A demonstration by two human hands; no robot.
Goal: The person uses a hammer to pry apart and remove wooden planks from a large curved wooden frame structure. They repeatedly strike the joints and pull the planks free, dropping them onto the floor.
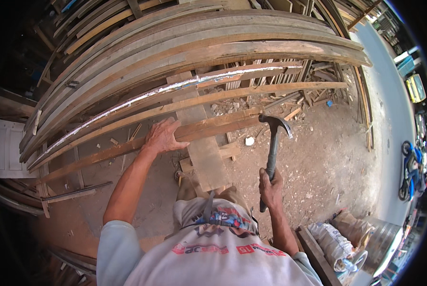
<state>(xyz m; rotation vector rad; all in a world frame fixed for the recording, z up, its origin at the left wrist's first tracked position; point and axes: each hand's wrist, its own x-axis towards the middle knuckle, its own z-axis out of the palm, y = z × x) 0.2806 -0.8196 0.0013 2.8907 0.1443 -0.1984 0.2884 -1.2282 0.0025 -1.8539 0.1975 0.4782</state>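
Note:
My right hand (271, 187) is wrapped round the dark handle of a claw hammer (273, 148). The hammer's head is up at the right end of a wooden beam (223, 124), its claw curving to the right; whether it touches the wood I cannot tell. My left hand (164, 137) grips the same beam near its middle, thumb toward me and fingers over the far edge. The beam rests across a wide plank (207, 164) that runs from between my legs away from me. Beyond it lies a thinner wooden strip (270, 89).
Long boards (213, 47) are stacked on the far side, one edged with white paint (151, 97). Wood chips litter the dirt floor (328, 162). Filled sacks (330, 243) stand at the lower right beside a metal drum (382, 243). A blue motorcycle (411, 171) is parked by the road.

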